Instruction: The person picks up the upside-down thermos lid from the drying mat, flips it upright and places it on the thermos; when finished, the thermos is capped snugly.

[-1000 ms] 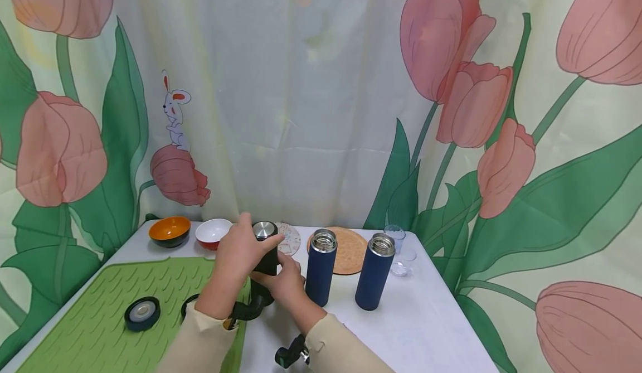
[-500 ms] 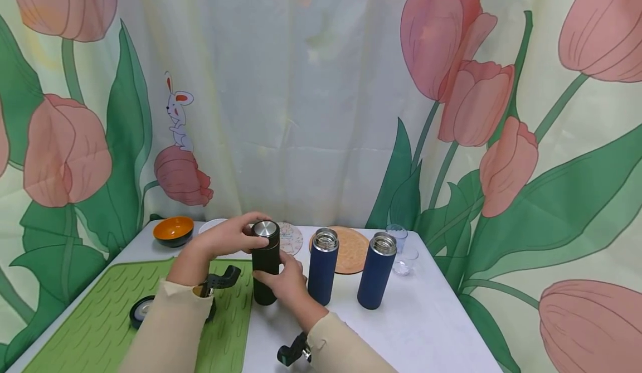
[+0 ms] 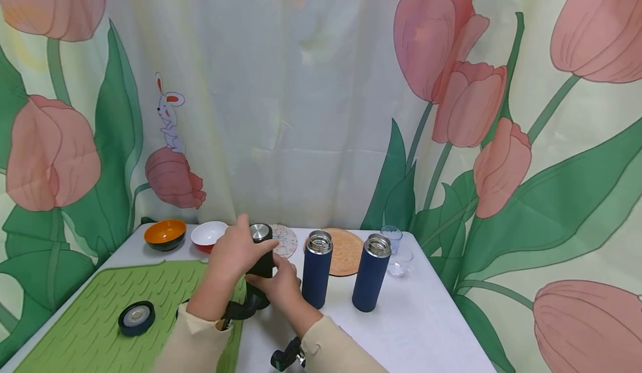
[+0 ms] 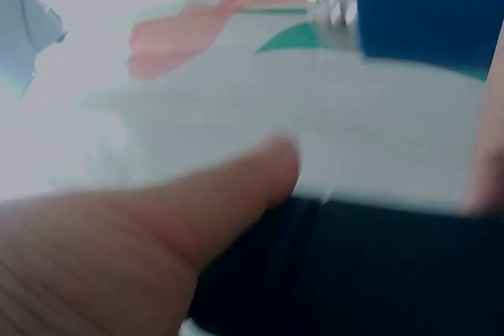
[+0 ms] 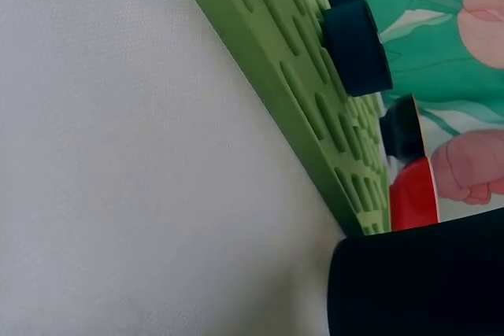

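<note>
A black thermos [image 3: 261,264] with a steel-topped lid [image 3: 260,232] stands upright at the right edge of the green mat. My left hand [image 3: 233,253] grips the lid from the left, thumb across its front; in the left wrist view the thumb [image 4: 236,194] lies by the seam between lid and body. Lower down, my right hand [image 3: 281,281] holds the thermos body from the right. The right wrist view shows only the lower end of the black thermos [image 5: 425,281], over the white table. Just right of it stand two lidless dark blue thermoses [image 3: 317,272] [image 3: 371,275] with steel mouths.
On the green mat [image 3: 120,284] lies a dark lid [image 3: 137,318]; a second dark lid [image 5: 358,49] shows in the right wrist view. Behind are an orange bowl [image 3: 165,233], a red-and-white bowl [image 3: 208,235], a round board [image 3: 346,250] and clear glasses [image 3: 393,236].
Half a second ago my left wrist was swung out to the left; now it has turned back inward, the hand still at the lid. My right hand has kept its hold on the body.
</note>
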`<state>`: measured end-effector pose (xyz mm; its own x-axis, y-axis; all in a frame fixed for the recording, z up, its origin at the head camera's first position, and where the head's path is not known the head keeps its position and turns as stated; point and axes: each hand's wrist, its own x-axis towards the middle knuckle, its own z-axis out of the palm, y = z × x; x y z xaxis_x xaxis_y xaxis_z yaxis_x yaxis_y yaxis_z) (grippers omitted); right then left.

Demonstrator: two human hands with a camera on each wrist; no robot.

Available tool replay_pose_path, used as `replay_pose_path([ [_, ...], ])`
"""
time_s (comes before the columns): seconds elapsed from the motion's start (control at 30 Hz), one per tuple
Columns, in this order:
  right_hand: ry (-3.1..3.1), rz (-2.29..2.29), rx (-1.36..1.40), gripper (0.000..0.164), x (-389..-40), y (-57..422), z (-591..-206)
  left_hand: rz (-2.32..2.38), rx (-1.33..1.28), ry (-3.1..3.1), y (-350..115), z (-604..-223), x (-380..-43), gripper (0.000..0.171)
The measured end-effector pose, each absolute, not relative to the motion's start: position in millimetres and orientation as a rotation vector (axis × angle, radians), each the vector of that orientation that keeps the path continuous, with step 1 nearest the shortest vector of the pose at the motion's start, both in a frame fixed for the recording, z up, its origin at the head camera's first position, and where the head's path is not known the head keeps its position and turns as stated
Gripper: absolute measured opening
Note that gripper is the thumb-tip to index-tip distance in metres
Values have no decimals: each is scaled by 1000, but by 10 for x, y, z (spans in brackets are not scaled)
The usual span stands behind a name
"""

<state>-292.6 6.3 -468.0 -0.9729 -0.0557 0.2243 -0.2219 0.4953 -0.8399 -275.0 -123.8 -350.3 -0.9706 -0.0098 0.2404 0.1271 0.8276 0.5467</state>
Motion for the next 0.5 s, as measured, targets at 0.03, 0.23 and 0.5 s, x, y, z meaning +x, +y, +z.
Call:
replay_pose_path([
  [0.03, -2566, 1477, 246, 50, -2925, 58, -4679, -872, -163, -2796, -1300, -3487, -2770, 75],
  [0.23, -2560, 1476, 238, 50, -2939, 38, -4671, -1175, -592, -2903, -1676, -3402, -2965, 66],
  [0.5, -2582, 1474, 220, 50, -2941, 62, -4676, -997, -345, -2866, -1449, -3457, -2869, 88],
])
